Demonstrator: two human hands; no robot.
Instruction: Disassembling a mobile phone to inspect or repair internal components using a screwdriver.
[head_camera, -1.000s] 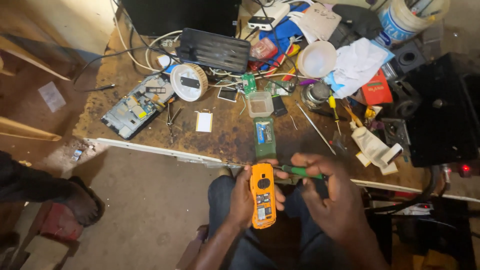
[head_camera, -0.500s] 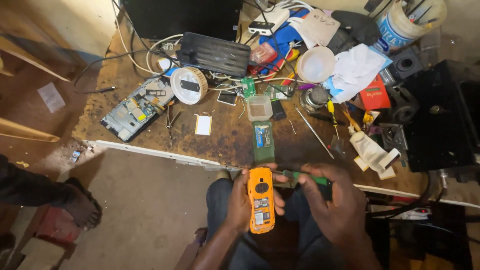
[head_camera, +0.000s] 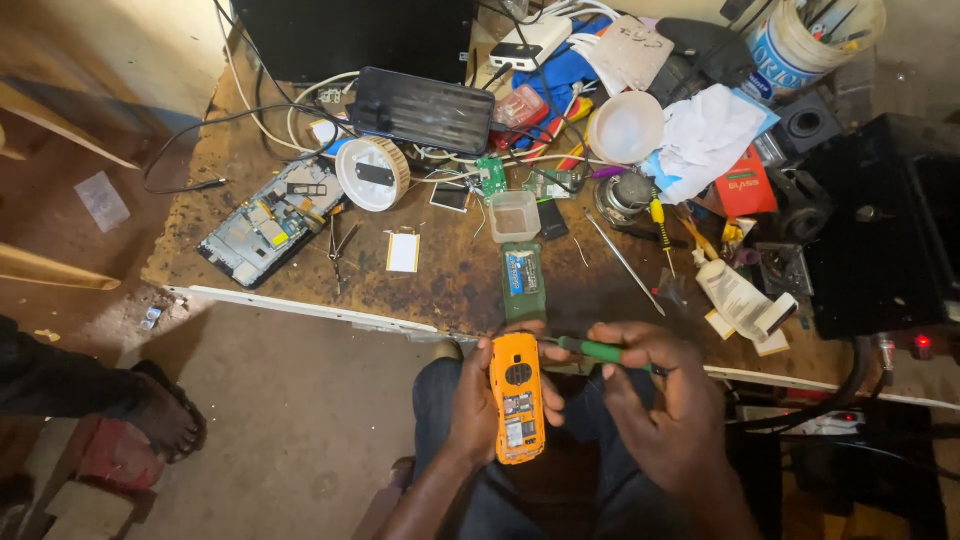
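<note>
left hand (head_camera: 478, 400) wrapped around an orange mobile phone (head_camera: 517, 398), back cover off, held upright over the lap just below the workbench edge (head_camera: 300, 305). right hand (head_camera: 660, 400) clamped on a green-handled screwdriver (head_camera: 600, 351), shaft lying level and pointing left, tip at the upper right edge of the phone. both hands close together, nearly touching at the fingertips above the phone's top. directly beyond the phone, on the bench, a green battery pack (head_camera: 523, 280) lying lengthwise, and behind it a small clear plastic tub (head_camera: 516, 215). left of these, a small white card (head_camera: 403, 251), tweezers (head_camera: 338, 246), and an opened tablet (head_camera: 266, 222) with circuit boards showing. round white dish with ribbed rim (head_camera: 371, 173) near a black flat device (head_camera: 422, 108). to the right, a thin metal rod (head_camera: 624, 262), a yellow-handled screwdriver (head_camera: 660, 225), a white bowl (head_camera: 626, 126), crumpled white cloth (head_camera: 705, 136), a red box (head_camera: 744, 188). far left on the floor, another person's bare foot (head_camera: 160, 415).
</note>
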